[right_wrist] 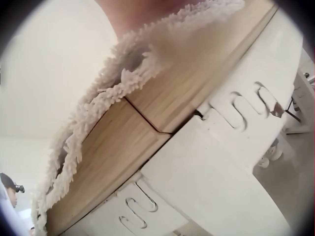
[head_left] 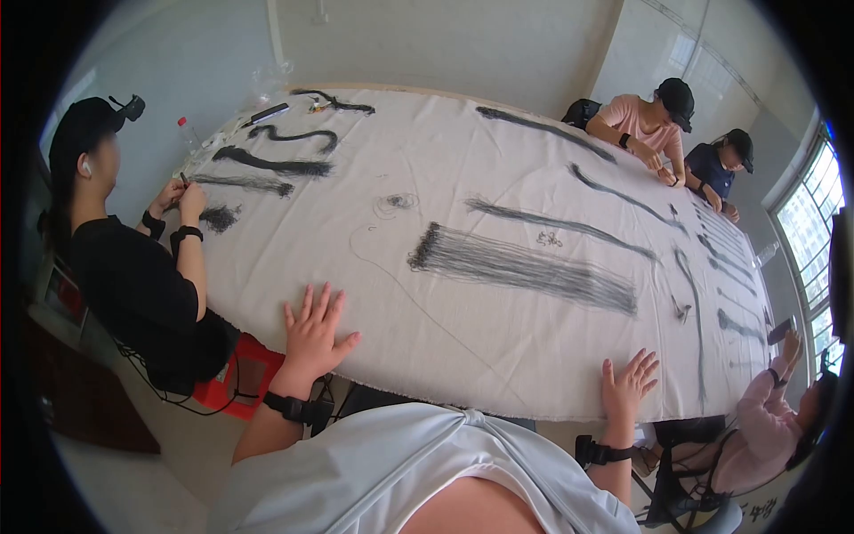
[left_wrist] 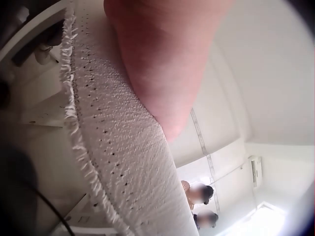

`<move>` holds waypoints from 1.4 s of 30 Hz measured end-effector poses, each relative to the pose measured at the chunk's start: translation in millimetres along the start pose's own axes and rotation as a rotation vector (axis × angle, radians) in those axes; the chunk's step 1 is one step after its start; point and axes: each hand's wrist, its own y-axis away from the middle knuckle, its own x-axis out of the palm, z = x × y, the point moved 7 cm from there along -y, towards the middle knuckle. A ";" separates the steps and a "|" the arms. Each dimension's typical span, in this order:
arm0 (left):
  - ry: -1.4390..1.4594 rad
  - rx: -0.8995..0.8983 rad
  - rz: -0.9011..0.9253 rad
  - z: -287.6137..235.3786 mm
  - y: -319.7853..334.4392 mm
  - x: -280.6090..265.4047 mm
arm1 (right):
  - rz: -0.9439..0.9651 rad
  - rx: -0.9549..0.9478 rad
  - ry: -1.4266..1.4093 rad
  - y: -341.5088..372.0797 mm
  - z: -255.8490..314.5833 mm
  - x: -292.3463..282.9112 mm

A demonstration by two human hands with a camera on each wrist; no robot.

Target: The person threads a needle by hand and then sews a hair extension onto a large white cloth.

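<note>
My left hand [head_left: 315, 331] lies with spread fingers on the cream cloth [head_left: 374, 356] near the table's front edge. Farther right, my right hand [head_left: 626, 384] rests on the same cloth, fingers straight and fanned out. Neither holds anything. Between them and farther back lies a wide bundle of dark hair strands [head_left: 534, 270], gathered densely at its left end. One long thin strand [head_left: 418, 307] curves across the cloth between the hands. In the left wrist view the heel of the left hand [left_wrist: 162, 64] presses on the cloth; its fingers are hidden there.
More dark hair bundles [head_left: 271, 163] lie around the table. A person in black [head_left: 133, 258] handles strands at the left; two people [head_left: 645, 129] work at the far right, another [head_left: 765, 427] sits near right. A clear bottle [head_left: 188, 135] and a red stool [head_left: 240, 378] are at left.
</note>
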 end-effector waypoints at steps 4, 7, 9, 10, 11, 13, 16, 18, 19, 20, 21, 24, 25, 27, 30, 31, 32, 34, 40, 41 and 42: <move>-0.002 -0.026 -0.031 1.0 0.1 1.4 | 0.142 0.116 -0.037 -4.7 -1.3 5.5; 0.199 -0.078 -0.011 13.7 -3.3 8.6 | -0.033 0.190 -0.365 -13.0 -26.8 19.2; 0.553 -0.122 0.000 45.4 -13.3 24.2 | -0.170 0.241 -0.812 -16.8 -62.7 28.5; 1.067 -0.127 -0.114 54.9 -17.3 18.5 | -0.230 0.269 -1.114 -15.8 -80.9 33.7; 1.581 -0.127 -0.227 61.8 -19.4 7.1 | -0.289 0.293 -1.414 -12.2 -85.9 31.5; 2.441 -0.124 -0.336 70.1 -25.7 -3.9 | -0.316 0.409 -1.948 -5.6 -96.0 30.6; 2.837 -0.166 -0.276 71.9 -36.1 15.4 | -0.150 0.481 -2.621 -0.8 -74.2 4.6; 2.874 -0.242 -0.247 78.3 -38.9 38.1 | 0.076 0.374 -2.935 -8.9 -63.0 13.8; 2.892 -0.279 -0.234 81.1 -40.0 48.1 | 0.180 0.469 -2.996 -11.6 -56.3 24.2; 2.808 -0.340 -0.259 80.5 -40.4 47.8 | 0.149 0.495 -2.864 -12.4 -55.6 30.3; 2.723 -0.398 -0.288 79.7 -39.8 47.2 | 0.125 0.515 -2.731 -13.7 -54.8 35.0; 2.403 -0.518 -0.349 75.5 -39.7 44.3 | -0.095 0.506 -2.098 -22.4 -64.2 32.1; 2.284 -0.547 -0.362 75.2 -39.6 43.0 | -0.203 0.406 -1.773 -23.7 -64.7 21.3; 2.183 -0.520 -0.332 72.1 -41.7 43.6 | -0.464 0.142 -0.887 -21.4 -56.7 -9.6; 2.135 -0.501 -0.326 70.3 -41.8 42.1 | -0.559 0.040 0.047 -12.9 -18.7 -31.1; 2.136 -0.497 -0.328 69.4 -41.8 41.6 | -0.395 0.055 -0.026 -19.6 -23.9 -16.6; 2.120 -0.483 -0.327 68.7 -41.7 40.8 | -0.341 -0.006 -0.043 -22.0 -23.1 -12.5; 2.088 -0.449 -0.331 68.4 -41.6 38.7 | -0.235 -0.128 -0.079 -27.2 -21.0 -6.1; 1.953 -0.432 -0.364 68.0 -41.2 39.4 | -0.287 -0.305 -0.142 -33.8 -46.9 -9.0; 1.955 -0.430 -0.359 67.5 -40.9 38.4 | -0.337 -0.329 -0.165 -32.3 -47.6 -13.6; 1.956 -0.426 -0.353 65.9 -41.0 35.8 | -0.345 -0.286 -0.110 -31.2 -51.3 -14.8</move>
